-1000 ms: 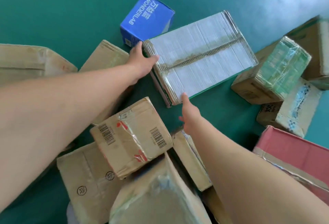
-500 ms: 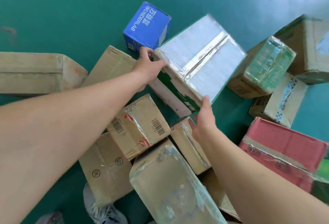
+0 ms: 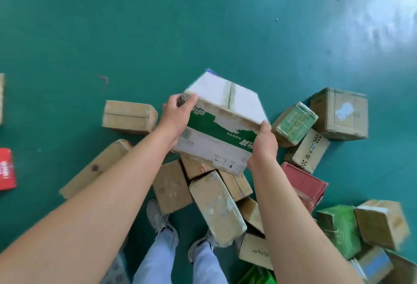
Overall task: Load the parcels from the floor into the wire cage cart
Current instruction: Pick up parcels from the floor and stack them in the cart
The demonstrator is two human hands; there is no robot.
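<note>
- Now the left hand [image 3: 174, 117] and right hand [image 3: 262, 142] are gripping opposite ends of the white-and-green box [image 3: 222, 123].
- It is hanging above brown parcels [image 3: 216, 204] lying on the green floor [image 3: 135, 24].

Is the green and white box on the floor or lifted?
Lifted. The left hand and right hand grip opposite ends of the green and white box, held tilted above the other parcels.

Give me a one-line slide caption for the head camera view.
Both hands, left and right, grip a white-and-green box above scattered parcels on the green floor.
</note>
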